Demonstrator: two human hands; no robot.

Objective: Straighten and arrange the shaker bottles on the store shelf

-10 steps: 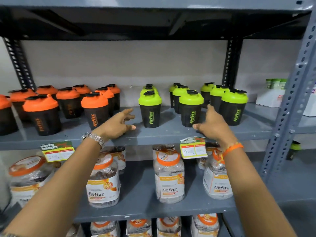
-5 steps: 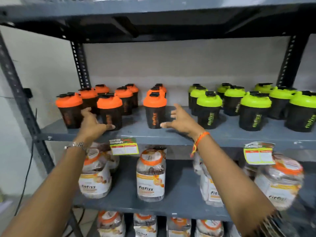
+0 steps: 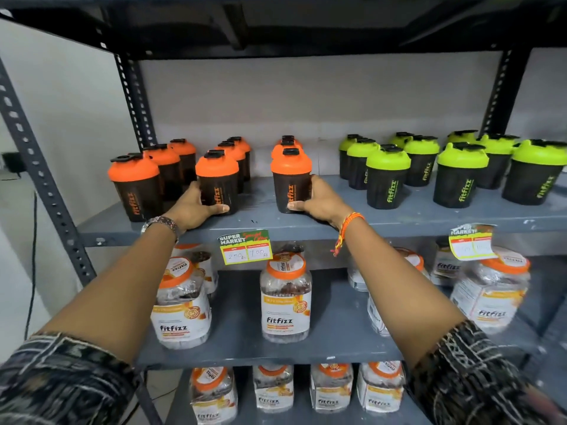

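Black shaker bottles stand in rows on the grey metal shelf (image 3: pixel 399 223): orange-lidded ones on the left, green-lidded ones (image 3: pixel 387 176) on the right. My left hand (image 3: pixel 196 207) wraps the base of the front orange-lidded bottle of the middle row (image 3: pixel 218 182). My right hand (image 3: pixel 319 202) grips the lower right side of the front orange-lidded bottle of the right row (image 3: pixel 291 179). Both bottles stand upright on the shelf. Another orange-lidded bottle (image 3: pixel 136 187) stands at the front left, near the shelf's end.
Clear jars with orange lids (image 3: pixel 285 297) fill the two shelves below. Price tags (image 3: pixel 246 246) hang from the shelf's front edge. A perforated steel upright (image 3: pixel 43 176) rises at the left. The shelf above hangs low over the bottles.
My view swung left from the green-lidded bottles to the orange-lidded ones. Both hands moved from open and hovering to closing on the two front orange-lidded bottles.
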